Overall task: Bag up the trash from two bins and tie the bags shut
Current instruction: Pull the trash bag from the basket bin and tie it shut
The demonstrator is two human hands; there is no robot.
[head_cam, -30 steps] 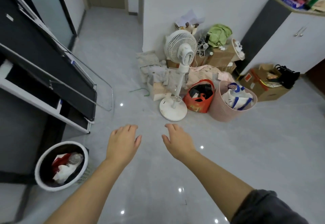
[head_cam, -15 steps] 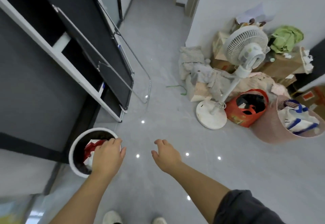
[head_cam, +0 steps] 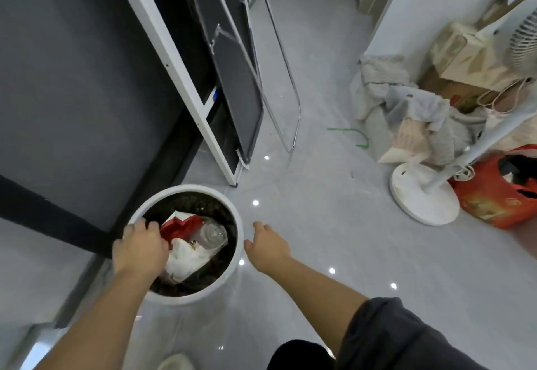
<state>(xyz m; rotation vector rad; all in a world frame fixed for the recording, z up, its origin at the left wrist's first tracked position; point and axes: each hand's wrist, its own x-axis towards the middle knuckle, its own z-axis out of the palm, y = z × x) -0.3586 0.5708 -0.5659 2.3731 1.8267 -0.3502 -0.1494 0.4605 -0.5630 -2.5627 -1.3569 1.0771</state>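
**Now at the floor bin**

Your left hand (head_cam: 139, 249) hangs over the left rim of the round white plastic bin (head_cam: 186, 189) on the grey tiled floor (head_cam: 319, 224). Its fingers curl down toward the black liner (head_cam: 203, 204); whether they pinch it cannot be told. Your right hand (head_cam: 268, 243) is just beside the right rim, fingers loosely spread, holding nothing. Inside lie a red-and-white carton (head_cam: 180, 224), a clear plastic bottle (head_cam: 213, 234) and crumpled white paper (head_cam: 186, 258).
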